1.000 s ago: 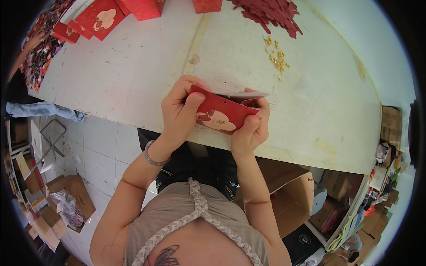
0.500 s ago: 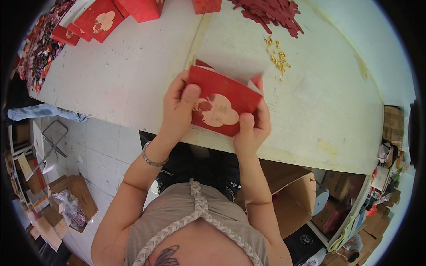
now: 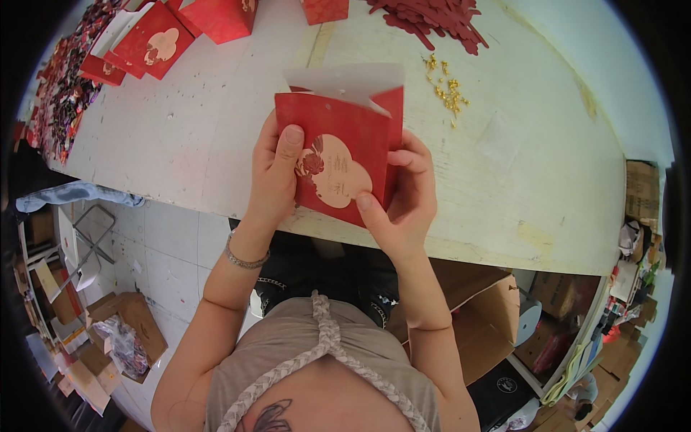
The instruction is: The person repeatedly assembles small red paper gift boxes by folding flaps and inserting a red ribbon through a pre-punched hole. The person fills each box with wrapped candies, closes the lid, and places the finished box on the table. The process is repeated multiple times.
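Observation:
A red paper gift box (image 3: 324, 119) with a pale flower-shaped label stands upright between my hands at the table's near edge, its white-lined top unfolded. My left hand (image 3: 275, 162) grips its left side, thumb on the front panel and fingers behind. On the right, my right hand (image 3: 405, 194) pinches the lower right edge with the thumb in front; its fingers curl along the side panel. Beyond the box lie small gold fasteners (image 3: 450, 93) in a loose cluster and a heap of dark red strips (image 3: 435, 18).
More red boxes (image 3: 155, 43) stand at the far left, next to a large pile of small wrapped pieces (image 3: 54, 108). The pale table (image 3: 504, 209) spreads around my hands. Below its front edge sits an open cardboard carton (image 3: 482, 324); another box (image 3: 133, 324) rests on the floor at left.
The box has turned more upright and opened wider, with its side panel now showing. My right hand has shifted its hold, the thumb moving left along the lower front.

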`<state>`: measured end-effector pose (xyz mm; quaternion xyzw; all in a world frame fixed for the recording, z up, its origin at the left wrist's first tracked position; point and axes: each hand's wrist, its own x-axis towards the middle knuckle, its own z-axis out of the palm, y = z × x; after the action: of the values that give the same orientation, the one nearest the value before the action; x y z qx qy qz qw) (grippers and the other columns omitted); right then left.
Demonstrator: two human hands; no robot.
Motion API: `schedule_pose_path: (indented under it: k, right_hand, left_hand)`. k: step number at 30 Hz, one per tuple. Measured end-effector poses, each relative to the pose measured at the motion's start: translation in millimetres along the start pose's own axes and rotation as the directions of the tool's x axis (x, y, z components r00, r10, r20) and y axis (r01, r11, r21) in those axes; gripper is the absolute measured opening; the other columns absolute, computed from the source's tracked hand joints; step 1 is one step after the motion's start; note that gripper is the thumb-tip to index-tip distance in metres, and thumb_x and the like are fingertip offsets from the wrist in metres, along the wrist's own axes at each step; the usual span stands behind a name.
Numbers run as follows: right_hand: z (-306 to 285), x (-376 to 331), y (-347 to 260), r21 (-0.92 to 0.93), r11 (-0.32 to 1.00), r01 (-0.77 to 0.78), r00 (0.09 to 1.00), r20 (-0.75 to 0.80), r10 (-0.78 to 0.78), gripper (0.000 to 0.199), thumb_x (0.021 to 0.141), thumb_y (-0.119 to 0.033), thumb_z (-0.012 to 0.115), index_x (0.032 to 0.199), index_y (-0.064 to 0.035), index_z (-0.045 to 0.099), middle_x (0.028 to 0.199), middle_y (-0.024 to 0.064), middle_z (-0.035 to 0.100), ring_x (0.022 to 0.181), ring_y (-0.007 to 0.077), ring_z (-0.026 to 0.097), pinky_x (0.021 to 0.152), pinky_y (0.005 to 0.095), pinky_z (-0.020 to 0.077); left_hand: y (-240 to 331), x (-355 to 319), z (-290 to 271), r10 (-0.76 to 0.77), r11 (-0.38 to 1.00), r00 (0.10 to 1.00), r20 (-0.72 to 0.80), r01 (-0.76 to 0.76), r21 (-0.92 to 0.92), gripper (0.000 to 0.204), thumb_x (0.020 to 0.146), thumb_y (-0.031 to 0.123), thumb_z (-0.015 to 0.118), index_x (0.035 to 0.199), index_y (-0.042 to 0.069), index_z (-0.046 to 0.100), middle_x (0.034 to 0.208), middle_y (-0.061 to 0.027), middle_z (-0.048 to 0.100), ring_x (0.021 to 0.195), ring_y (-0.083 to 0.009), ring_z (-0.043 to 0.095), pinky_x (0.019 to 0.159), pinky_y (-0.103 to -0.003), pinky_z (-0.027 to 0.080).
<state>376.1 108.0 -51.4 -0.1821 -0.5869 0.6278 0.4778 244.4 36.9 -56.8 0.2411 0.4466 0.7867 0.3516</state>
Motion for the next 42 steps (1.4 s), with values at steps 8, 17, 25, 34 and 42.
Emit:
schedule_pose_path:
  k: [8,17,25,34,42]
  right_hand:
    - [-11,-1,15,-0.203,0.978,0.04,0.997,-0.06,-0.054,0.02,0.074,-0.006,0.074,0.082,0.0003,0.057,0.096,0.0097,0.061,0.078,0.0118,0.055,0.063,0.0227,0.0439]
    - [-5,15,4,-0.173,0.982,-0.079,0.985,-0.164,0.051,0.012,0.08,-0.001,0.068,0.084,-0.0013,0.057,0.081,0.0007,0.059,0.07,0.0038,0.049,0.063,0.0182,0.0418]
    - [8,24,-2,0.087,0.973,-0.216,0.962,-0.151,0.227,0.02,0.084,-0.001,0.061,0.102,0.0028,0.056,0.093,0.0053,0.061,0.084,0.01,0.056,0.074,0.0231,0.0459]
    - [-9,19,11,0.041,0.966,-0.254,0.961,-0.103,0.257,0.023,0.085,-0.003,0.058,0.108,0.0011,0.058,0.094,0.0053,0.061,0.084,0.009,0.055,0.075,0.0223,0.0452]
    - [-14,30,-6,-0.116,0.95,-0.288,0.953,0.058,0.296,0.022,0.084,0.002,0.057,0.106,-0.0013,0.059,0.093,0.0047,0.063,0.078,0.0067,0.055,0.068,0.0187,0.0441]
  left_hand:
    - [-1,2,0,-0.017,0.995,1.0,0.022,0.014,0.099,0.024,0.091,0.019,0.056,0.106,0.0,0.053,0.101,-0.0037,0.059,0.086,-0.0075,0.054,0.077,-0.022,0.045]
    - [11,2,19,0.034,0.987,0.999,-0.007,-0.032,0.16,0.019,0.086,0.008,0.061,0.101,-0.001,0.054,0.095,-0.0056,0.06,0.082,-0.0072,0.054,0.074,-0.022,0.045]
    - [14,14,11,-0.038,0.946,0.997,0.066,0.015,0.324,0.024,0.087,0.007,0.057,0.109,0.001,0.052,0.082,-0.003,0.061,0.073,-0.0051,0.055,0.063,-0.019,0.045]
    - [21,24,17,-0.227,0.899,0.966,0.122,0.16,0.407,0.025,0.087,0.006,0.057,0.111,0.002,0.052,0.09,-0.0064,0.062,0.08,-0.0077,0.057,0.071,-0.021,0.047]
    - [22,19,12,-0.106,0.935,0.98,0.168,0.041,0.351,0.015,0.088,0.006,0.055,0.101,0.002,0.059,0.086,-0.0037,0.063,0.077,-0.0072,0.059,0.064,-0.02,0.049]
